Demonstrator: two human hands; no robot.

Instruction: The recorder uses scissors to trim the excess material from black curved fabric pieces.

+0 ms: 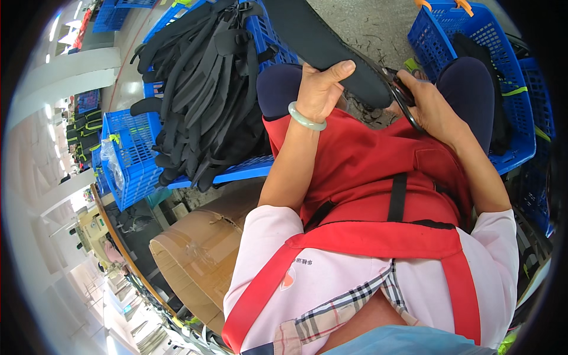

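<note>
My left hand (pixel 322 89), with a pale green bangle at its wrist, grips a long black padded strap (pixel 316 38) with stitching along its edge. The thumb lies across the strap's face, and its rounded end hangs over my lap. In my right hand (pixel 435 112) is a pair of scissors with dark handles (pixel 408 115). Their blades lie along the strap's right edge and are partly hidden, so I cannot tell how far apart they are. A large heap of similar black straps (pixel 207 100) rests to my left.
Blue plastic crates stand around me: one under the heap, a smaller crate (pixel 133 154) at the left, and another crate (pixel 515 112) at the right holding dark material. A large brown cardboard drum (pixel 189 254) is at my lower left. Dark scraps (pixel 378 41) litter the floor ahead.
</note>
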